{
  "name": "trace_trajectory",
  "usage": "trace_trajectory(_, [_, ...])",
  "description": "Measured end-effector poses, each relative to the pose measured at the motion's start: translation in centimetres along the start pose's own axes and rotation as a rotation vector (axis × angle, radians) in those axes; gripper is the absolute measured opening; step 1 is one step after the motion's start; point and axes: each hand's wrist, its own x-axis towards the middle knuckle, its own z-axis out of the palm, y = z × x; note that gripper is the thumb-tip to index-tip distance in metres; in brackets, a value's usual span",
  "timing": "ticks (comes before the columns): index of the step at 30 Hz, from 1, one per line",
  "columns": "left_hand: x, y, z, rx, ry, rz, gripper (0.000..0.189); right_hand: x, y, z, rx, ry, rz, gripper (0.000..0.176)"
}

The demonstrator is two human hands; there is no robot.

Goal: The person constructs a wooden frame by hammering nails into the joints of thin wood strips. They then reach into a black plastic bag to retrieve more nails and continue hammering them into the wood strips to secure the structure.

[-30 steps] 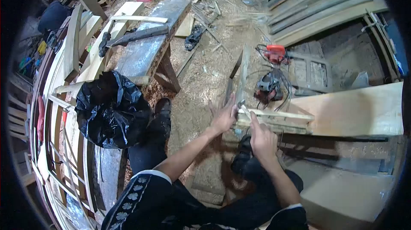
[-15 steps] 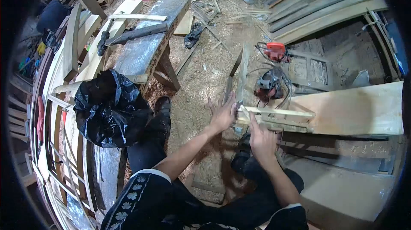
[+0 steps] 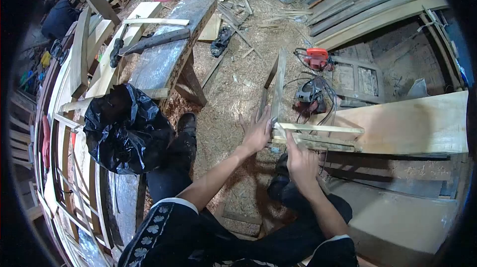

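Observation:
My left hand (image 3: 257, 133) grips the corner of a narrow wooden frame (image 3: 279, 80), thumb side against the wood and the other fingers spread to the left. Close by, my right hand (image 3: 302, 166) is closed with its index finger stretched forward, pressing along a small, thin, pale piece (image 3: 284, 133) at that corner. I cannot tell exactly what this piece is. From the corner a light wooden slat (image 3: 323, 128) runs right, with a duller wooden bar (image 3: 318, 140) just below it. The slat's far end overlaps a broad pale board (image 3: 412, 125).
A corded power tool (image 3: 312, 94) and a red power tool (image 3: 317, 59) lie beyond the frame. To the left, a black plastic bag (image 3: 129, 130) stands near a bench (image 3: 169, 33) bearing a hammer (image 3: 119, 50) and wood. Shavings and offcuts (image 3: 238, 28) litter the floor.
The view has shifted slightly. My right index finger and the pale piece have moved a little at the corner; my left hand stays in place on the frame.

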Motion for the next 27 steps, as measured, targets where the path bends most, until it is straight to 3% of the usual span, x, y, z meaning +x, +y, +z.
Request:
trace_trajectory(2, [0.2,0.4,-0.3,0.014,-0.11,-0.049,0.058,0.5,-0.5,-0.1,0.061,0.08,0.006,0.06])
trace_trajectory(5, [0.2,0.1,0.4,0.012,-0.076,-0.062,0.058,0.5,-0.1,0.5,0.068,0.143,0.01,0.06])
trace_trajectory(6, [0.1,0.0,0.8,-0.043,0.043,-0.029,0.057,0.2,0.2,0.6,-0.074,-0.06,0.02,0.06])
trace_trajectory(13, [0.5,-0.8,1.5,-0.02,-0.017,-0.021,0.058,0.3,0.1,0.6,0.067,0.107,0.006,0.058])
trace_trajectory(14, [0.5,-0.6,1.4,-0.017,-0.011,-0.013,0.058,-0.1,0.5,1.2,-0.054,-0.054,0.007,0.058])
trace_trajectory(17, [0.5,-0.4,1.2,0.005,0.011,-0.046,0.055,0.4,0.0,0.4,0.061,0.02,0.019,0.06])
trace_trajectory(18, [0.6,-0.6,1.3,0.015,0.007,-0.03,0.055,0.6,-0.3,0.5,0.161,0.141,0.026,0.059])
trace_trajectory(21, [0.5,-0.7,1.3,0.043,-0.081,-0.033,0.059,0.0,0.2,0.5,0.055,0.025,-0.001,0.052])
trace_trajectory(22, [0.3,-0.7,1.7,0.009,0.016,-0.006,0.06,-0.2,0.6,1.5,0.028,-0.043,0.012,0.051])
trace_trajectory(27, [0.3,-0.5,1.4,-0.007,-0.039,-0.048,0.059,0.3,0.2,0.9,0.264,0.16,0.109,0.052])
